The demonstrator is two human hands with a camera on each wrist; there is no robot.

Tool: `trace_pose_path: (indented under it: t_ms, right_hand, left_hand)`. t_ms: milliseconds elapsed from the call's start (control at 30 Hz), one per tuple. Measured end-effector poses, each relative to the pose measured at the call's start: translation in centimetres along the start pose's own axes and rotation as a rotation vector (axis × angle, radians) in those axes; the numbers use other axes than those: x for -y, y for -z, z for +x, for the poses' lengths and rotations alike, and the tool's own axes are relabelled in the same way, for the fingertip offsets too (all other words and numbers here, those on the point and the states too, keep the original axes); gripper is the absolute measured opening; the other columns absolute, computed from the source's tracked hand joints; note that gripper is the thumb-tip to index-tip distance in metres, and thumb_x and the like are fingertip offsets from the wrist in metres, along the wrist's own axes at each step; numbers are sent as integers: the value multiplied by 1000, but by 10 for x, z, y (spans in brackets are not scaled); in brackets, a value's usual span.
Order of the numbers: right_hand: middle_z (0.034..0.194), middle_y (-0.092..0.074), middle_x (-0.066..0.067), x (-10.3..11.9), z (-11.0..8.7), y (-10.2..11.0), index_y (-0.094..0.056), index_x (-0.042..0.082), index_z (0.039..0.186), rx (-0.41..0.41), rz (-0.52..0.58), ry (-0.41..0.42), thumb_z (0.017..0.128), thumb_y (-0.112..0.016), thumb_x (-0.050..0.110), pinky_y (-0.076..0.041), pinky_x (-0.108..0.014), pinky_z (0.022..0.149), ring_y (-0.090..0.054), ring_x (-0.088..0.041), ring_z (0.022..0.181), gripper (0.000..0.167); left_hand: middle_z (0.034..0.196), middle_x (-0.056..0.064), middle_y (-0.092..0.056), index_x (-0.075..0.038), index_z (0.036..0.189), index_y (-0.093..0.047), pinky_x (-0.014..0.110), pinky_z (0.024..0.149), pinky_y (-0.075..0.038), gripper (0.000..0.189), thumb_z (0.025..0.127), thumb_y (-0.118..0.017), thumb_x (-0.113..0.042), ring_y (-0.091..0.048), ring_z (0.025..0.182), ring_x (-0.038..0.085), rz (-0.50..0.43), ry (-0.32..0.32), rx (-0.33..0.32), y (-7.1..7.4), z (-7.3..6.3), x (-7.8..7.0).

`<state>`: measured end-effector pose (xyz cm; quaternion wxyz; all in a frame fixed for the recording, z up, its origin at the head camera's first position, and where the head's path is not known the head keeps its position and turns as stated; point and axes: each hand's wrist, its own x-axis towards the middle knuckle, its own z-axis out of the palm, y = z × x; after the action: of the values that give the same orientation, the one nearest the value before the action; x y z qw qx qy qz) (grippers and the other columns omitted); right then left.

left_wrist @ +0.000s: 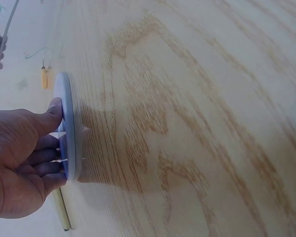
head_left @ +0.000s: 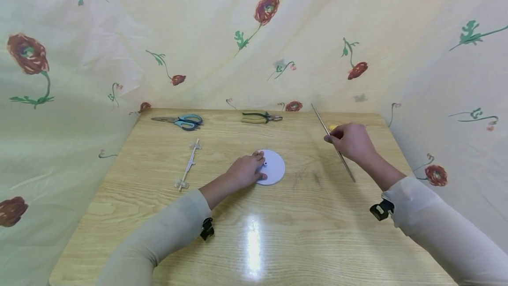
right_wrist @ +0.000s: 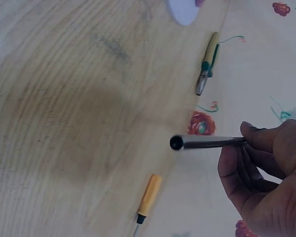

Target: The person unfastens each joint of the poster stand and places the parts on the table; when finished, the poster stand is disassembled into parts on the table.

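Observation:
Near the table's middle, my left hand [head_left: 245, 172] holds a round white disc [head_left: 276, 167] by its left part, thumb and curled fingers spread over it. A small raised hub stands at the disc's centre. The left wrist view shows the disc edge-on, close over the wood, with thumb and fingertips on its face. My right hand [head_left: 351, 141] pinches a thin metal tube [head_left: 344, 163] partway along its length, raised above the table's right side and slanting. In the right wrist view the tube's open round end [right_wrist: 176, 142] points toward the camera.
Scissors [head_left: 188, 122] with blue handles and pliers [head_left: 259, 118] lie along the table's back edge. A screwdriver with an orange handle [right_wrist: 149, 195] lies behind the right hand. At left is a thin white rod [head_left: 189, 164] with clear plastic pieces. Flowered cloth [head_left: 214, 25] hangs around the table.

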<state>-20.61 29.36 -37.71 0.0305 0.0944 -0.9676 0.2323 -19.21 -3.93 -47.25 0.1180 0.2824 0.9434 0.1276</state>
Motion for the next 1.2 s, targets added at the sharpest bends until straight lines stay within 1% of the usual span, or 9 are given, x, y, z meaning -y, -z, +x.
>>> trace_pose_path:
  t_ms: [100, 200, 333, 433, 667, 833, 967, 1067, 1200]
  right_hand:
    - [83, -81, -17, -7, -4, -4, -84, -7, 104, 25, 2, -25, 104, -78, 19, -51, -33, 62, -70, -24, 69, 26]
    - [78, -79, -15, -14, -8, -7, -83, -8, 106, 72, 18, -70, 105, -76, 20, -51, -32, 58, -66, -17, 62, 29]
    - [77, -78, -16, -26, -13, -16, -80, -10, 107, 124, 34, -130, 107, -74, 21, -54, -31, 55, -67, -14, 57, 32]
    - [78, -78, -17, -35, -18, -25, -80, -11, 105, 137, 42, -149, 107, -74, 20, -56, -32, 54, -69, -14, 56, 31]
    - [81, -79, -17, -46, -29, -47, -79, -11, 102, 149, 53, -176, 105, -75, 16, -59, -31, 53, -70, -13, 55, 28]
    - [86, -77, -20, -49, -33, -57, -77, -11, 100, 144, 28, -198, 103, -75, 12, -59, -29, 53, -68, -12, 59, 24]
    - [88, -78, -20, -51, -35, -62, -78, -11, 103, 153, -2, -210, 104, -76, 15, -57, -28, 54, -68, -14, 62, 26]
    - [89, -79, -21, -51, -36, -64, -79, -11, 102, 147, -23, -198, 104, -77, 17, -54, -28, 55, -68, -17, 64, 28]
    - [90, -80, -22, -51, -37, -65, -79, -10, 99, 120, -41, -167, 103, -78, 17, -53, -29, 57, -69, -21, 68, 27]
  left_hand:
    - [174, 16, -43, -1, 160, -54, 51, 131, -43, 68, 107, -73, -40, -41, 164, 33, -8, 3, 4, 0, 0, 0]
    - [175, 15, -42, -1, 161, -53, 50, 132, -41, 68, 107, -73, -39, -40, 165, 33, -15, 8, 11, -1, 1, 0]
    - [175, 15, -41, -2, 161, -52, 50, 133, -40, 68, 108, -72, -39, -40, 165, 32, -16, 15, 15, -1, 1, 0]
    - [175, 14, -41, -2, 162, -52, 50, 133, -40, 69, 108, -72, -40, -39, 165, 32, -10, 17, 17, -1, 0, -1]
    - [176, 14, -41, -2, 162, -52, 49, 133, -41, 69, 108, -71, -41, -40, 165, 32, 10, 22, 18, 0, 1, -2]
    - [176, 15, -41, -2, 162, -52, 50, 132, -42, 69, 108, -71, -41, -40, 165, 32, 8, 19, 18, 1, 0, -2]
    - [175, 15, -41, -1, 161, -52, 51, 131, -43, 69, 108, -71, -41, -40, 165, 33, 7, 13, 15, 1, -1, -2]
    - [175, 15, -41, -1, 161, -53, 52, 130, -43, 69, 107, -71, -41, -40, 165, 33, 9, 10, 14, 0, -1, -1]
    - [175, 15, -41, -1, 161, -52, 50, 131, -42, 69, 108, -71, -42, -40, 165, 32, 16, 6, 13, -1, 0, -1]
